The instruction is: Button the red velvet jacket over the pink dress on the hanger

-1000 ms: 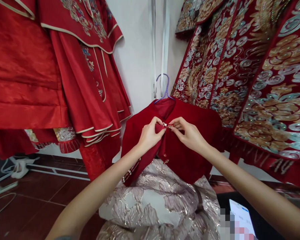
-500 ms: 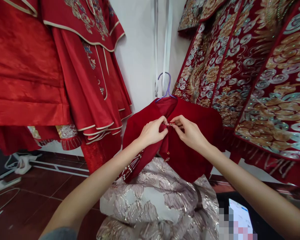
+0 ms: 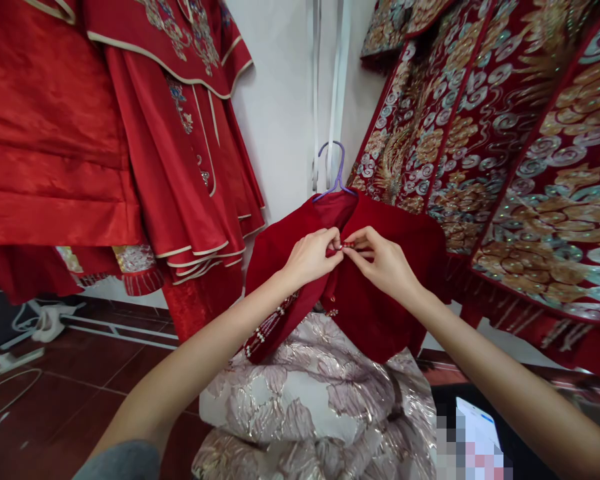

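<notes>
A dark red velvet jacket (image 3: 385, 293) hangs by a purple hanger (image 3: 339, 175), its front edges parted below the collar. At the upper front opening, my left hand (image 3: 314, 256) pinches the left edge by a small fastening. My right hand (image 3: 380, 260) meets it fingertip to fingertip, pinching a small red and gold beaded fastener (image 3: 348, 245) on the other edge. Fingers hide much of how the two pieces join. Lower on the opening is a small gold loop with beads (image 3: 333, 311). Strings of white beads (image 3: 273, 323) hang along the jacket's left side.
Silvery floral fabric (image 3: 320, 393) lies bunched beneath the jacket. Red embroidered garments (image 3: 180, 153) hang at left, and a heavily sequined one (image 3: 480, 153) at right. A lit phone (image 3: 480, 433) lies at lower right. White cables and a power strip (image 3: 20, 360) lie on the floor.
Both hands have come closer together at the fastening, and their fingertips now nearly touch. The view has shifted slightly; the jacket hangs as before.
</notes>
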Tool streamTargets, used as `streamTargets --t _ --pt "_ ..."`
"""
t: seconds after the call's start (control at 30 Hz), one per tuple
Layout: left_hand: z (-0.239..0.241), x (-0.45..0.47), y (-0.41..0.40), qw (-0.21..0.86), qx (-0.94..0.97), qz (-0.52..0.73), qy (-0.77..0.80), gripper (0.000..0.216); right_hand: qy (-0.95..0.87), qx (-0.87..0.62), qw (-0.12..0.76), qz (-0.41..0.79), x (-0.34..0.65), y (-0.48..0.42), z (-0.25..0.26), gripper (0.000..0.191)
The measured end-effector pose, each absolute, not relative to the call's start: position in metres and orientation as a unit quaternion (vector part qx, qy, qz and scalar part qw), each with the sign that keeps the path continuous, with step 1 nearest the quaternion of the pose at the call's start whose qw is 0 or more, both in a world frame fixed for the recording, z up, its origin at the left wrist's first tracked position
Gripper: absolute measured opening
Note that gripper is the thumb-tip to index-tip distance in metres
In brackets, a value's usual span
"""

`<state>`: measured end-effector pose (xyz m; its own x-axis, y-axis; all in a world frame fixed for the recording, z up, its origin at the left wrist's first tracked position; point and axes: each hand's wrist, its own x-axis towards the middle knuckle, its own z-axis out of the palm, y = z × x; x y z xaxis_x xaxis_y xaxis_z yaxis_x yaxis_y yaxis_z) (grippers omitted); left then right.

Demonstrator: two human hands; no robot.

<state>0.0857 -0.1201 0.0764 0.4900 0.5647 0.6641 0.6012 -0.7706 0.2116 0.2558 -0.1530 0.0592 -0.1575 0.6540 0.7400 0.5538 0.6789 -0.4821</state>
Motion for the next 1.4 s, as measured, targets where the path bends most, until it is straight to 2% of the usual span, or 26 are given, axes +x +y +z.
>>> streamTargets --t 0.27,0.47,0.57,0.63,0.7,0.77,0.87,1.03,1.27,1.4 --pt "0.086 0.084 -0.121 0.06 -0.889 -0.34 -0.301 0.005 -0.754 -0.38 0.528 0.09 0.258 -0.149 0.062 0.025" --pt "0.08 0.095 -0.125 0.069 -0.88 -0.325 -0.341 0.009 -0.749 -0.381 0.535 0.089 0.254 -0.134 0.054 0.03" --pt "0.064 0.096 -0.123 0.011 -0.846 -0.378 -0.376 0.013 -0.711 -0.371 0.588 0.103 0.246 -0.134 0.033 0.039" --pt "0.05 0.094 -0.121 -0.053 -0.822 -0.417 -0.383 0.018 -0.684 -0.376 0.619 0.089 0.237 -0.144 0.011 0.053" --pt "0.036 0.092 -0.118 -0.128 -0.801 -0.446 -0.379 0.023 -0.682 -0.393 0.615 0.048 0.226 -0.156 -0.012 0.071" --pt "0.025 0.091 -0.116 -0.2 -0.773 -0.473 -0.372 0.025 -0.68 -0.411 0.607 0.022 0.216 -0.165 -0.033 0.08" --pt "0.018 0.092 -0.116 -0.309 -0.724 -0.499 -0.362 0.028 -0.664 -0.427 0.613 0.033 0.207 -0.164 -0.055 0.074" --pt "0.02 0.091 -0.123 -0.461 -0.671 -0.458 -0.357 0.04 -0.623 -0.428 0.632 0.17 0.211 -0.155 -0.06 0.058" --pt "0.007 0.091 -0.115 -0.449 -0.695 -0.408 -0.386 0.044 -0.518 -0.429 0.699 0.241 0.248 -0.187 -0.029 0.025" --pt "-0.007 0.097 -0.1 -0.383 -0.724 -0.423 -0.387 0.042 -0.559 -0.393 0.678 0.269 0.249 -0.208 -0.009 0.02"
